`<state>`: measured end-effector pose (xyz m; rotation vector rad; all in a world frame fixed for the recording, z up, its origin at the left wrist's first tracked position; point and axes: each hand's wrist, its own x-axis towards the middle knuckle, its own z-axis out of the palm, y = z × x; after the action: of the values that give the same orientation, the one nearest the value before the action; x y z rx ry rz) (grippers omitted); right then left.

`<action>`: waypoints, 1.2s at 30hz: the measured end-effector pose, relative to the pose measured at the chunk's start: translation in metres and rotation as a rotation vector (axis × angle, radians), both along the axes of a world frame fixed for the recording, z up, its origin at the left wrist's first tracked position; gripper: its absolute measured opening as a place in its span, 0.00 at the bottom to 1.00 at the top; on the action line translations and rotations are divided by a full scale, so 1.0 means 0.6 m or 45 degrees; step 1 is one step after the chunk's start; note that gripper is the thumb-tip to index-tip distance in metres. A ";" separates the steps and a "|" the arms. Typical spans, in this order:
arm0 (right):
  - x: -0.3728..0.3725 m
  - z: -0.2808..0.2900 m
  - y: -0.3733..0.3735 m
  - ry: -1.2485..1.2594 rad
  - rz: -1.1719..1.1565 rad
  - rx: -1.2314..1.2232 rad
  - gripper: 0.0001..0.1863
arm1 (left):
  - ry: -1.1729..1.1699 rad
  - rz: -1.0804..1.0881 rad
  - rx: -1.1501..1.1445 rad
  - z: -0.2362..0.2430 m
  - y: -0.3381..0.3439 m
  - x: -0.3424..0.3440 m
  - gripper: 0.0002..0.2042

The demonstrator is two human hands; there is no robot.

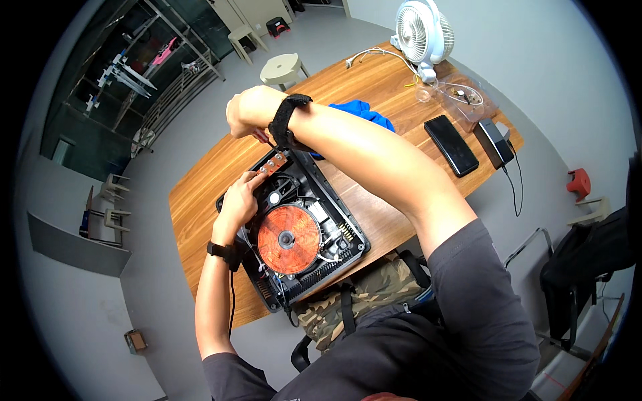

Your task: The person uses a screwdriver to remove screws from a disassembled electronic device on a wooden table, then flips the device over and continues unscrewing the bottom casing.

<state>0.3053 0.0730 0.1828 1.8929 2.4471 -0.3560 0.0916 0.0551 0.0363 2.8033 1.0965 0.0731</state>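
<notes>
An opened induction cooker (365, 244) lies on the table, its round copper coil (289, 239) and inner wiring exposed. At its far end sits a narrow orange-brown circuit board (273, 164) with several round buttons. My left hand (241, 199) grips the near end of this board with its fingertips. Above the far edge, my right hand (255, 109) is closed round what looks like a screwdriver (261, 136); a bit of dark red handle and a thin shaft show, pointing down at the board. Most of the right fingers, and the tip, are hidden.
A blue cloth (361, 112) lies beyond my right forearm. Farther right on the wooden table (374, 207) are a black phone (451, 145), a power bank (493, 142) with a cable, a clear plastic box (468, 100) and a white fan (424, 40). A camouflage bag (361, 301) is below the near edge.
</notes>
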 end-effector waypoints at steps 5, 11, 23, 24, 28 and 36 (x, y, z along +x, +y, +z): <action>0.000 -0.038 0.041 -0.286 0.070 0.333 0.20 | -0.043 -0.031 0.008 -0.001 0.004 0.004 0.31; -0.006 -0.017 0.006 -0.146 -0.061 0.282 0.17 | -0.029 -0.014 0.005 -0.008 0.009 -0.004 0.30; -0.021 -0.046 0.038 -0.153 -0.023 0.404 0.16 | -0.047 -0.061 0.040 -0.013 0.010 -0.004 0.30; -0.020 -0.047 0.041 -0.154 -0.040 0.378 0.16 | -0.041 -0.055 0.040 -0.013 0.009 -0.004 0.30; 0.006 -0.037 0.023 -0.155 0.001 0.405 0.15 | -0.024 -0.049 0.057 -0.011 0.007 -0.003 0.30; 0.033 -0.039 0.015 -0.036 0.176 0.490 0.14 | -0.029 -0.019 0.009 -0.008 0.007 -0.001 0.31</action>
<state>0.3249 0.0819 0.1593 1.8117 2.7653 0.1580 0.0912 0.0593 0.0313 2.8093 1.0718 0.1073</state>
